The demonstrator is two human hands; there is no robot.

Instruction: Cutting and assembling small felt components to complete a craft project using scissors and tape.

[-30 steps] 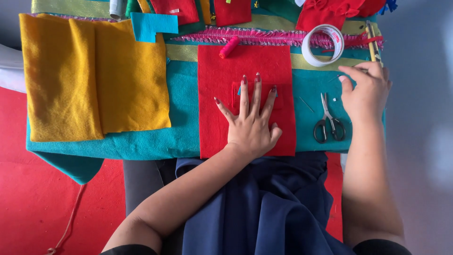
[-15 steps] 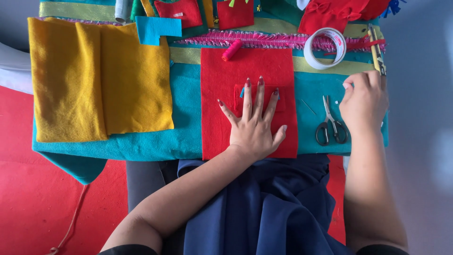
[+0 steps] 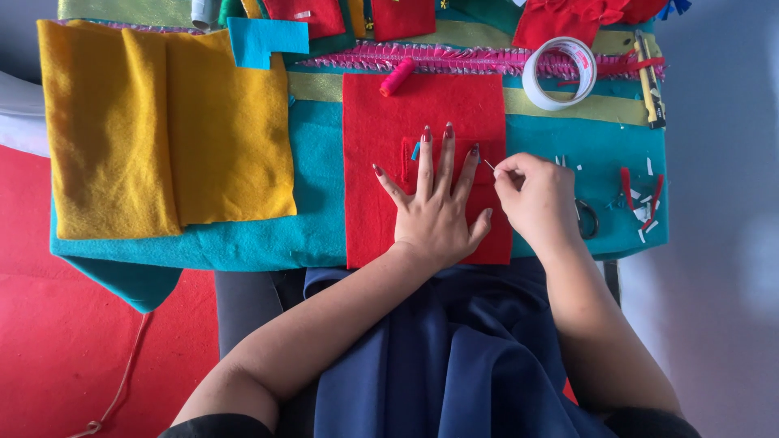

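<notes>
Craft/sewing worktable: felt sheets [image 3: 227, 146], thread spool [image 3: 397, 78], tape roll [image 3: 559, 73].

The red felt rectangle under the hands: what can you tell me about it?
The red felt rectangle looks soft and matte, lying flat on teal felt, its near edge at the table's edge. The left hand presses on it with fingers spread, by a small stitched red patch. The right hand pinches a thin needle at its right edge. A red thread spool rests on its far edge.

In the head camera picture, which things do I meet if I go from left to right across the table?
Folded yellow felt → red felt sheet → left hand flat on it → right hand pinching a needle → scissors, mostly hidden behind that hand → red and white scraps.
</notes>
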